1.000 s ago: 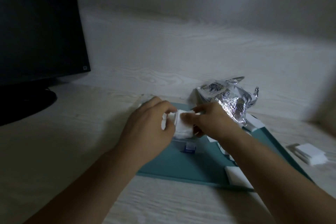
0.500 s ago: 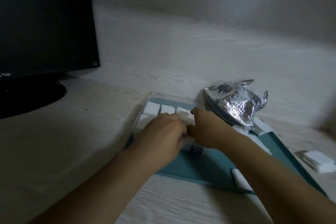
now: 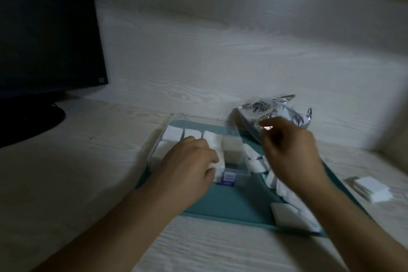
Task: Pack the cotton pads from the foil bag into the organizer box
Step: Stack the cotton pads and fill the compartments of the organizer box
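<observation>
Head view: I see the dark monitor (image 3: 44,28) far left, the teal mat (image 3: 231,203) under the clear organizer box (image 3: 154,150), and the foil bag (image 3: 276,112) behind it. My left hand (image 3: 187,168) presses cotton pads (image 3: 215,146) into the box; my right hand (image 3: 289,150), blurred, hovers curled, grip unclear

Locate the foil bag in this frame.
In the head view the foil bag lies crumpled on the desk at right of centre, just behind the right hand and beside the far right corner of the organizer box.
</observation>
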